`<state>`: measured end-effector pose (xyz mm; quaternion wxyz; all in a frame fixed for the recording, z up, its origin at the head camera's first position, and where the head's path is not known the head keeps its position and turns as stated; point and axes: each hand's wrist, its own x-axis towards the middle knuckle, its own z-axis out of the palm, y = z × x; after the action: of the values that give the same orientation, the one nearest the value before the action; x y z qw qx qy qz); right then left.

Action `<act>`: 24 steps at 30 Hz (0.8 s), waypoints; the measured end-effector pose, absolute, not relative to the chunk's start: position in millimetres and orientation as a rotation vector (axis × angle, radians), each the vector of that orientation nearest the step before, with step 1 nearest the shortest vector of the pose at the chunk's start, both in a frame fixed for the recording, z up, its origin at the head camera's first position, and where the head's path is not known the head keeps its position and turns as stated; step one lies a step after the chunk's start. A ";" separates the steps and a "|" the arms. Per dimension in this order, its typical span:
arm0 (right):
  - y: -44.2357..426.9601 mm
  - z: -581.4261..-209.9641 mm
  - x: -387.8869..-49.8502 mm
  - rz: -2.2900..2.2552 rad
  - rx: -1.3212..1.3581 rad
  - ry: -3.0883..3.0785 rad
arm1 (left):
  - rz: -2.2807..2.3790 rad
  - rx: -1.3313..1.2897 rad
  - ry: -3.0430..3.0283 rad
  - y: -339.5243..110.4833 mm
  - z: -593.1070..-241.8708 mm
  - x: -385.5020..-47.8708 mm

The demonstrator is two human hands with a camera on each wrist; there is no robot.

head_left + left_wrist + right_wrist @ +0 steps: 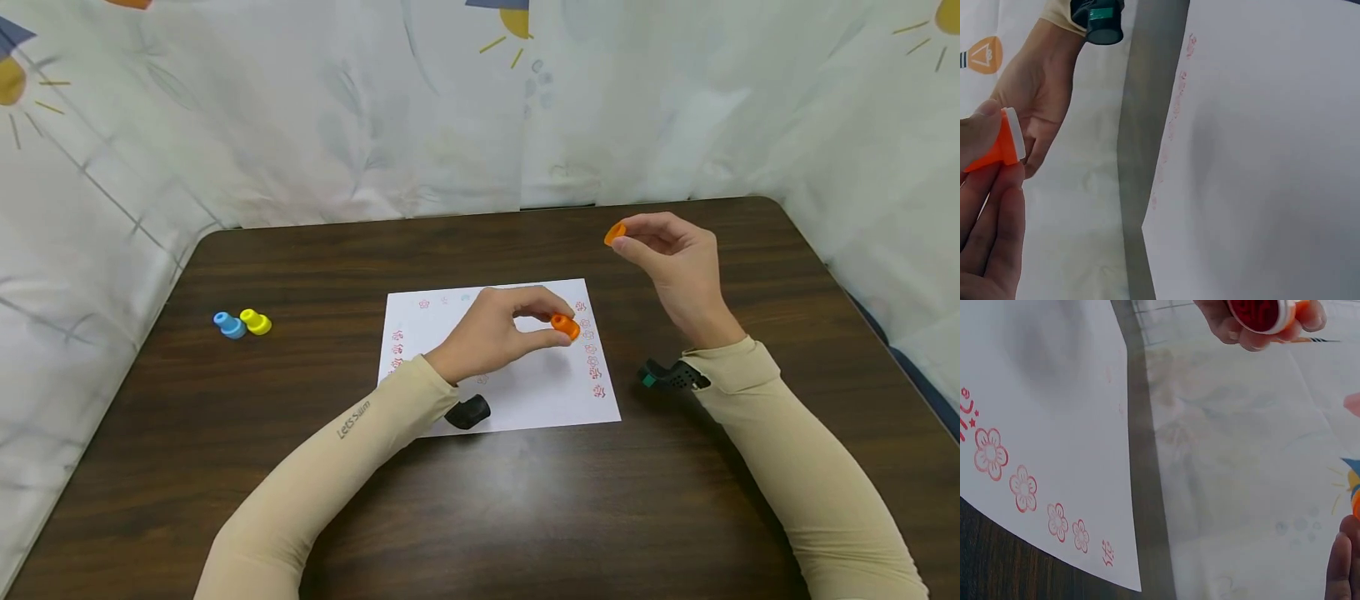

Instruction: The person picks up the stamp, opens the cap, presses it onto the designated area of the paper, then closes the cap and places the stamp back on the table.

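Note:
Above the right part of a white paper sheet (540, 392), my left hand (495, 329) pinches an orange stamp (566, 326) between thumb and fingers. The stamp's red printing face (1257, 312) and white rim show in the right wrist view. Farther right and higher, my right hand (678, 271) pinches an orange cap (615, 233) by its edge, apart from the stamp. Red prints run down both sides of the sheet, among them flower outlines (991, 454). The left hand and sleeve hide part of the paper.
A blue stamp (229, 325) and a yellow stamp (256, 322) stand side by side on the left of the dark wooden table (510, 517). A white patterned curtain (300, 125) hangs behind the table and along its sides.

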<state>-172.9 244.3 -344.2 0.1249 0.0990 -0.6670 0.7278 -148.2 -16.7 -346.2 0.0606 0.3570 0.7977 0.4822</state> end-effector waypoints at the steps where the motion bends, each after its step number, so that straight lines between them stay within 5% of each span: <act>1: 243.8 -343.8 -172.3 2.114 0.287 -1.954 | 1.493 1.064 2.402 -18.2 -345.7 -148.2; 24: 222.3 -334.6 -147.5 1.917 0.424 -2.202 | 2.019 0.675 2.148 -33.9 -346.4 -143.8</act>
<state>-147.5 222.3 -334.6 0.0953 0.1431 -0.7430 0.6468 -143.8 -33.9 -346.4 0.0587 0.2229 0.7091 0.6664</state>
